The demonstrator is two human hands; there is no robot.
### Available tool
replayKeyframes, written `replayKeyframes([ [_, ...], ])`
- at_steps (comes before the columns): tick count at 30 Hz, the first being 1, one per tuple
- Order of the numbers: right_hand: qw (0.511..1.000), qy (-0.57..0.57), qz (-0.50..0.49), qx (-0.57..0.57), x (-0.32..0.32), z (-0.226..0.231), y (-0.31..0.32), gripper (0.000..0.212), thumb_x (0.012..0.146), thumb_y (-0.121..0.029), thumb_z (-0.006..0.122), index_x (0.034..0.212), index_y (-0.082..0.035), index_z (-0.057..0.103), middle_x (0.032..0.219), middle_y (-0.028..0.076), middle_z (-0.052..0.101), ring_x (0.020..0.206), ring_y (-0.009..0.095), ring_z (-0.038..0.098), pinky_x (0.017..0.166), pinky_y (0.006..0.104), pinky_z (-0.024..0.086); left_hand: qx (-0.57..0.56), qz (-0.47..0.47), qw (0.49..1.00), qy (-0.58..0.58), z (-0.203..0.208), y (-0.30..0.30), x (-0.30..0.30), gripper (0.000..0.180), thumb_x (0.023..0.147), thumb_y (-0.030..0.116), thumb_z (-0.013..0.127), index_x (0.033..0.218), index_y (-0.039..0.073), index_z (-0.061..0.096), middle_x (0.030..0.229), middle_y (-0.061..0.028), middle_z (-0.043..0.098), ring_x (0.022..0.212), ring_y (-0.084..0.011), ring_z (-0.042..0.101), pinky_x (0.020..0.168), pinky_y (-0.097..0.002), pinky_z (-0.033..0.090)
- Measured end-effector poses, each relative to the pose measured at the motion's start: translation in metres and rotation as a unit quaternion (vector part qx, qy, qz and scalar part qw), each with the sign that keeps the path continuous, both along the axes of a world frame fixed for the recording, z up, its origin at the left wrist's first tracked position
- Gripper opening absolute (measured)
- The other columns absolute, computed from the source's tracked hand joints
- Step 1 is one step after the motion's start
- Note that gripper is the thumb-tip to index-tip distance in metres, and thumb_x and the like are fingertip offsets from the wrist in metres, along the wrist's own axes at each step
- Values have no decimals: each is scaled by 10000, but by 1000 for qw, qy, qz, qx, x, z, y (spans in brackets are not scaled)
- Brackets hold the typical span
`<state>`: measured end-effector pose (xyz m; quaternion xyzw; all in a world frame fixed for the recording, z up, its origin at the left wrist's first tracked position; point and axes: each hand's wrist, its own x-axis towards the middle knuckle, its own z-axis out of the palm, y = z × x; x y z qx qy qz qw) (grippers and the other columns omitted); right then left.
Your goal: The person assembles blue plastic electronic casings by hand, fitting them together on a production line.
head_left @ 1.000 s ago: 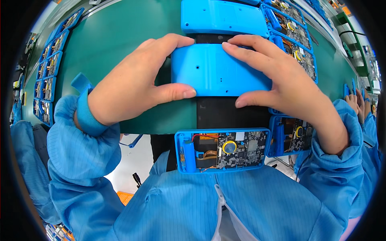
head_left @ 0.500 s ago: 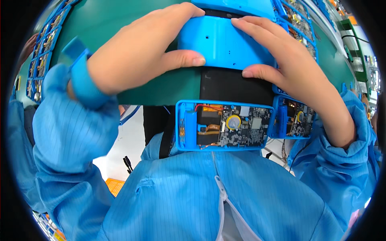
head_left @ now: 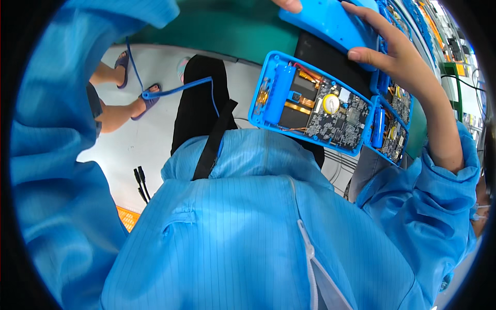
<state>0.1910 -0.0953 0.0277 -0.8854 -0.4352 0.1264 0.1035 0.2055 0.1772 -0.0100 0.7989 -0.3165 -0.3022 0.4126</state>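
Observation:
A smooth blue plastic cover (head_left: 330, 23) lies at the top of the view on a black mat. My right hand (head_left: 395, 46) grips its right part, thumb on the near edge and fingers over the top. Only a fingertip of my left hand (head_left: 289, 5) shows, at the cover's left end; the rest is beyond the upper edge. Closer to me sits an opened blue device housing (head_left: 253, 103), tilted in view. Inside it are a blue cylindrical battery (head_left: 280, 93), a circuit board (head_left: 341, 121) and a yellow-rimmed coin cell (head_left: 330, 104).
More opened blue housings (head_left: 385, 129) stand to the right, with wires and boards inside. Green table (head_left: 227, 31) borders the black mat (head_left: 323, 57). A coiled blue cord (head_left: 181, 85) hangs on the left. Another person's sandalled feet (head_left: 137, 106) are on the floor there.
The view has turned and shifted, so the cover and housing appear tilted and further right. My left hand has mostly gone out at the top; my right hand stays on the cover.

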Motion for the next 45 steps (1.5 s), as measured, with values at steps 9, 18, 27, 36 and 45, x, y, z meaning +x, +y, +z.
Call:
replayKeyframes([
  [9,984,-172,8,49,-12,-20,-5,816,692,-364,752,1326,-15,376,1118,190,540,1035,347,535,895,398,425,10,14,996,-90,9,-12,-17,795,675,104,799,1332,18,361,1212,-156,512,1088,-227,532,882,-368,486],
  [18,954,-274,-34,115,-60,-18,-16,433,658,-285,737,980,-69,545,894,87,577,747,248,570,604,343,447,-38,126,959,-250,21,-39,-99,553,745,169,739,1229,47,501,1128,-173,563,1013,-341,579,785,-380,506],
  [27,953,-228,10,198,-60,-22,-17,383,683,-241,720,972,-52,553,986,99,625,817,239,622,672,340,500,-87,138,960,-227,21,-33,-90,719,701,195,790,1305,4,450,1220,-190,550,1106,-304,568,904,-380,470],
  [36,945,-250,15,211,-65,-29,-16,312,727,-264,679,939,-64,569,914,68,607,778,186,625,631,287,510,-131,94,965,-207,12,-33,-93,474,694,117,779,1112,-19,600,1119,-182,616,1016,-313,616,844,-357,501],
  [45,955,-189,8,229,-60,-21,-16,360,712,-236,696,991,-39,582,900,70,615,764,204,621,612,304,495,-113,104,945,-290,9,-36,-94,427,723,139,750,1098,-1,603,1051,-165,645,885,-296,653,764,-350,530],
])
